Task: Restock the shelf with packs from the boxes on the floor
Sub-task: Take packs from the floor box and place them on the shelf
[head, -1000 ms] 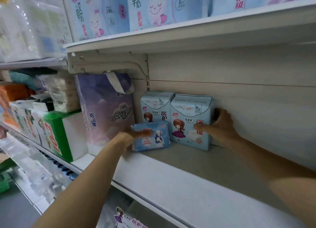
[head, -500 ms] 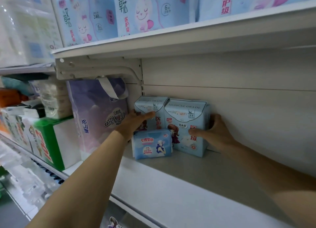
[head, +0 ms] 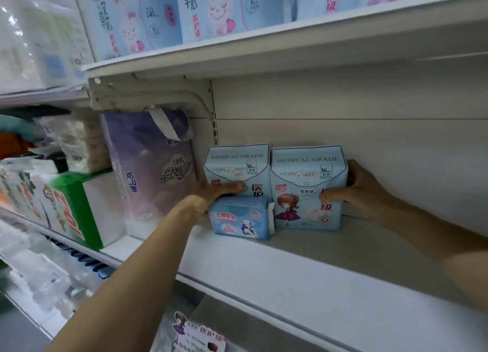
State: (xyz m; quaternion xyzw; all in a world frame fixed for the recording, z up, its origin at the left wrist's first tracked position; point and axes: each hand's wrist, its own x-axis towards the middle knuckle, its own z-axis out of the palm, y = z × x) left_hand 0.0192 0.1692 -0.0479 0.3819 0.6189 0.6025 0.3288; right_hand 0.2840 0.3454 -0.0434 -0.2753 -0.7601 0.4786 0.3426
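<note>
- The two tall blue packs stood upright and side by side at the back of the shelf [head: 330, 267], both touching or nearly touching the rear wall; the left pack [head: 237, 164] sat just beside the upright post, the right pack [head: 307, 188] touching its right side.
- The right hand [head: 367, 190] clasped the right pack, thumb curled over its front face and the other fingers wrapped round its right edge, so it was clamped on that pack.
- The left hand [head: 214, 193] lay across the front of the left pack with fingers straight and together, pressing on it, not gripping it.
- A small pack [head: 241, 217] stood in front of the left pack, touching it and just left of the right pack's lower front corner.
- Risk, as I judged it: the packs looked soft, and a hard squeeze from the right hand could crease the right pack or tip it forward off its narrow base.
- If the left hand pushed unevenly, the left pack could lean against the post or twist, breaking the neat front line.
- The small pack was the likeliest to fall: the left wrist passed right beside it, and a pull-back could drag it toward the shelf's front edge.
- To the left of the packs a big purple bag [head: 153, 167] leaned close, so a sideways shove could crowd it.
- The boxes on the floor were out of sight, and most of the shelf to the right of the packs was not yet stocked.
</note>
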